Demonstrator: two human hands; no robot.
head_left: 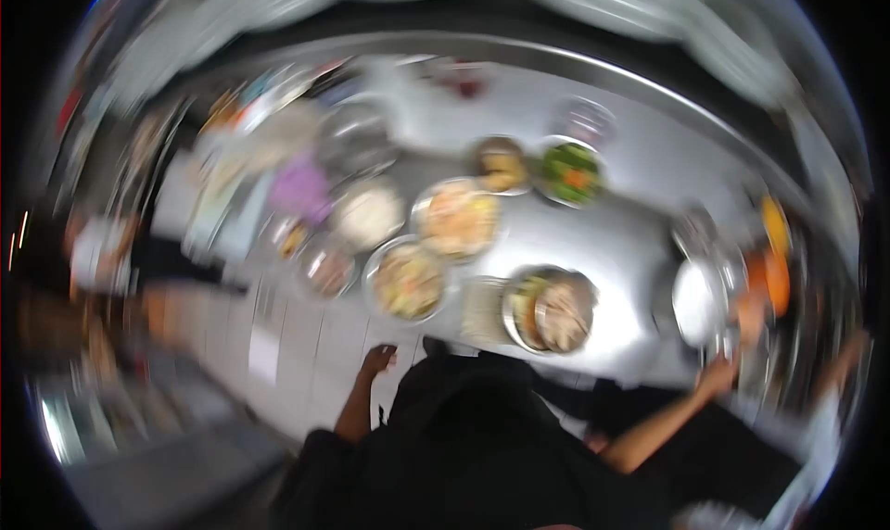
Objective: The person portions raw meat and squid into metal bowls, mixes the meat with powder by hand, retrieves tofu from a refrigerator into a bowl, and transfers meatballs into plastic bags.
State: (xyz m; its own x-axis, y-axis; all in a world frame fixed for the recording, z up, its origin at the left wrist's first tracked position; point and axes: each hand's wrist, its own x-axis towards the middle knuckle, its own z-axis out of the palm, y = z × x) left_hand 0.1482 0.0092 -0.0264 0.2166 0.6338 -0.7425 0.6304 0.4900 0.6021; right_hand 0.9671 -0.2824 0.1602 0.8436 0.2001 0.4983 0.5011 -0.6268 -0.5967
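The whole view is smeared by motion. My left hand [378, 359] hangs below the counter's front edge, apart from the bowls; its fingers are too blurred to read. My right hand [716, 378] reaches to the counter's right end, its fingers seemingly closed just below a round container with white contents [699, 300]. What they grip is unclear. Nearest my body on the counter, a metal bowl [515, 319] of mixed food overlaps a smaller bowl of pale strips [565, 315]. A bowl of pale, chopped food [406, 282] is closest to my left hand.
The steel counter [630, 243] also carries a bowl of greens [570, 171], a bowl of pale orange pieces [456, 219], a bowl of white food [367, 213] and a purple item [300, 189]. Orange objects [768, 275] stand at right. Another person's arm [842, 368] shows at far right.
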